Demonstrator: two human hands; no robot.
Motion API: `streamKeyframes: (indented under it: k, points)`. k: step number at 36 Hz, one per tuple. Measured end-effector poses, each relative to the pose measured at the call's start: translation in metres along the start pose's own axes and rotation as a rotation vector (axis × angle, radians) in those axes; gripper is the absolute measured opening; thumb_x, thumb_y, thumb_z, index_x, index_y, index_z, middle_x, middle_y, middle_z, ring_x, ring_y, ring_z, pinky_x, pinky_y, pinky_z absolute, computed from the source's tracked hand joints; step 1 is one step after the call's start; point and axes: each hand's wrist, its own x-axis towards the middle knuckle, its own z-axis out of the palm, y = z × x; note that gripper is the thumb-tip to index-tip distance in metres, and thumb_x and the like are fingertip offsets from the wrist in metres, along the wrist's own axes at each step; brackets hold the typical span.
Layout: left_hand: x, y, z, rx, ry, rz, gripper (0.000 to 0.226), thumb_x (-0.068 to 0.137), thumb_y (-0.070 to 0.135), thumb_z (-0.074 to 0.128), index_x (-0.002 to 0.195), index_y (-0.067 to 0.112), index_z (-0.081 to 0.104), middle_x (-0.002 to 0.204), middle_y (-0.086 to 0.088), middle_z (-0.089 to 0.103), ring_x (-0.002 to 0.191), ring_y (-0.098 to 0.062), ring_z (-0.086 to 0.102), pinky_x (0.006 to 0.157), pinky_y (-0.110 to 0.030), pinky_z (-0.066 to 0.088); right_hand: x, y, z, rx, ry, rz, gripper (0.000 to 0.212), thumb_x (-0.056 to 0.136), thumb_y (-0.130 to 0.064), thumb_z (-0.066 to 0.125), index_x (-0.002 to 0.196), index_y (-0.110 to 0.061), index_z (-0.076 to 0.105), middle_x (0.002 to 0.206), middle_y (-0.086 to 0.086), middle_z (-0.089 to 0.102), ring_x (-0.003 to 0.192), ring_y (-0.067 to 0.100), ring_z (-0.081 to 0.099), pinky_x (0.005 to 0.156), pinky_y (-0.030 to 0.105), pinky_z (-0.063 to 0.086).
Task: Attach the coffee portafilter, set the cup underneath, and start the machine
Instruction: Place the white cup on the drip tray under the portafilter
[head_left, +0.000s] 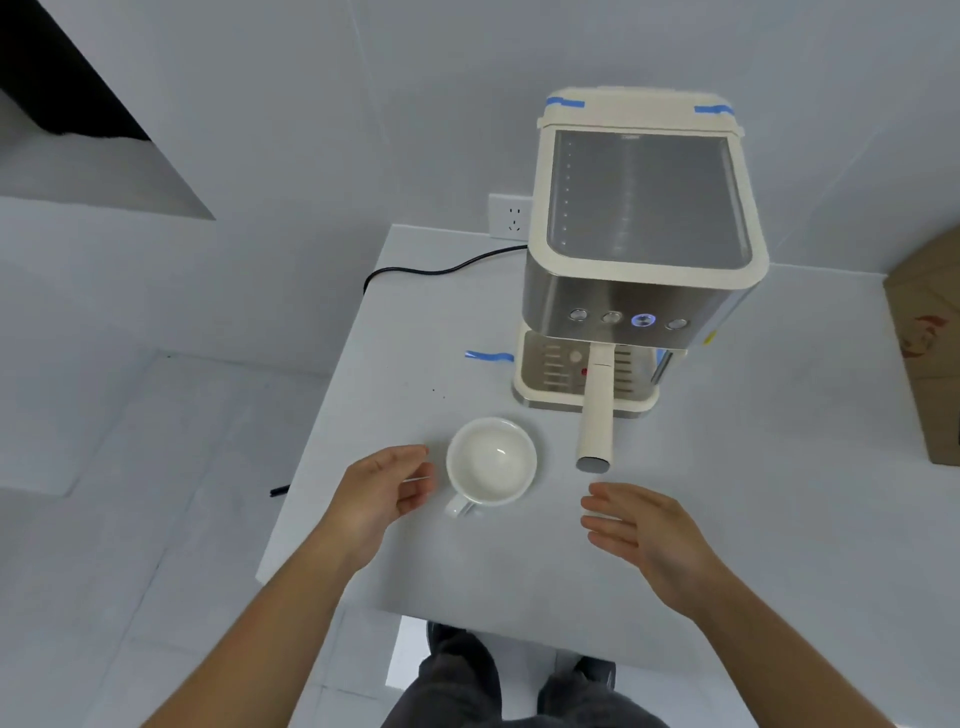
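Note:
A cream and steel coffee machine (639, 249) stands at the back of the white table (753, 467). The portafilter (596, 410) sits in the machine, its cream handle pointing toward me. One of the round front buttons (643, 320) glows blue. An empty white cup (491, 461) rests on the table to the left in front of the machine, its handle toward me. My left hand (387, 491) hovers open just left of the cup, fingers curved, not touching it. My right hand (636, 530) is open below the portafilter handle's end, holding nothing.
A black power cord (415, 270) runs from the machine toward a wall socket (511, 217). A cardboard box (927, 343) stands at the right edge. Blue tape (488, 357) lies left of the machine's drip tray. The table's near edge is just above my legs.

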Motion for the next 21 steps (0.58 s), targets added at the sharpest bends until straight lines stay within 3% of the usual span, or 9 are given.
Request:
streamKeyframes:
  k: [10, 14, 21]
  points:
    - [0.015, -0.026, -0.001, 0.011, -0.057, -0.06, 0.013, 0.093, 0.012, 0.062, 0.101, 0.006, 0.07, 0.102, -0.014, 0.07, 0.093, -0.026, 0.069, 0.081, -0.031, 0.055, 0.012, 0.017, 0.049, 0.054, -0.046, 0.033, 0.026, 0.093, -0.016, 0.066, 0.117, -0.008, 0.064, 0.115, 0.013, 0.068, 0.102, 0.028, 0.071, 0.085, 0.035, 0.057]
    - [0.018, -0.028, 0.002, 0.044, -0.131, -0.041, 0.018, 0.093, 0.016, 0.062, 0.104, 0.008, 0.074, 0.108, -0.016, 0.074, 0.103, -0.028, 0.07, 0.088, -0.034, 0.055, 0.013, 0.018, 0.06, 0.089, -0.044, -0.007, 0.021, 0.093, -0.014, 0.066, 0.113, -0.014, 0.065, 0.111, 0.01, 0.07, 0.103, 0.027, 0.07, 0.081, 0.029, 0.059]
    - [0.019, -0.023, 0.01, 0.001, -0.196, -0.044, 0.024, 0.094, 0.015, 0.059, 0.115, 0.012, 0.071, 0.108, -0.01, 0.076, 0.1, -0.023, 0.072, 0.079, -0.026, 0.056, 0.023, 0.02, 0.068, 0.135, -0.044, -0.033, 0.016, 0.092, -0.015, 0.067, 0.107, -0.014, 0.071, 0.111, 0.012, 0.074, 0.102, 0.023, 0.072, 0.087, 0.031, 0.058]
